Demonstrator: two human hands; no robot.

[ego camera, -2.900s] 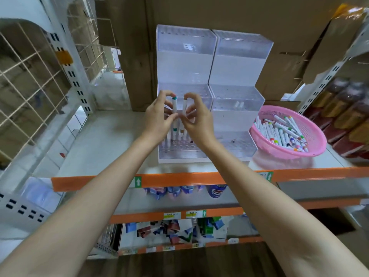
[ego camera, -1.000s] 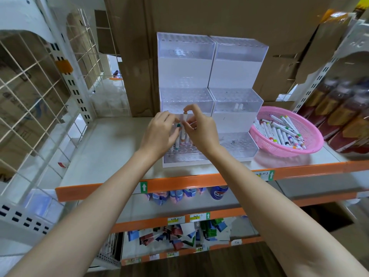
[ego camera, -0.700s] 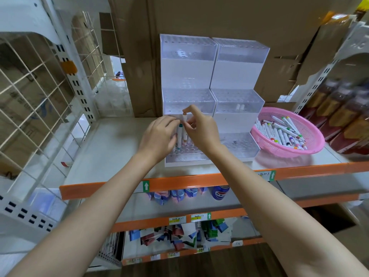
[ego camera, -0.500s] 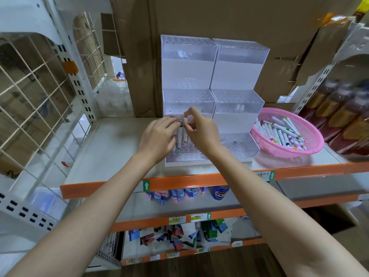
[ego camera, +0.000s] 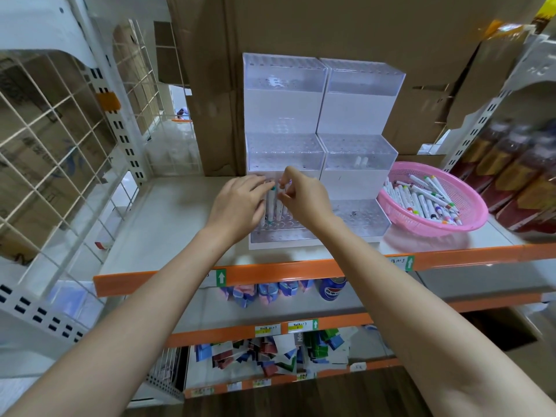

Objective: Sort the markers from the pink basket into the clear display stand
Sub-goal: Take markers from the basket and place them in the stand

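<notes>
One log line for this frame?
left grip: holds teal-capped marker | right grip: pinches white marker | site: stand bottom tier | basket: loose markers inside

display stand [ego camera: 361, 94]: clear, white back panels, hole-grid tiers. teal-capped marker [ego camera: 271, 203] in it, white marker [ego camera: 279, 207] at its 3 o'clock. basket [ego camera: 469, 218] at stand's 3 o'clock: pink mesh; basket markers [ego camera: 421, 203] white, mixed-colour caps. shelf edge [ego camera: 270, 273] orange, arrow label [ego camera: 221, 277] green. cardboard [ego camera: 331, 25] at 12 brown

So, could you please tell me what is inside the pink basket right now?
The pink basket holds a loose pile of white markers with coloured caps, lying flat. Whatever lies beneath the top layer is covered.
</notes>
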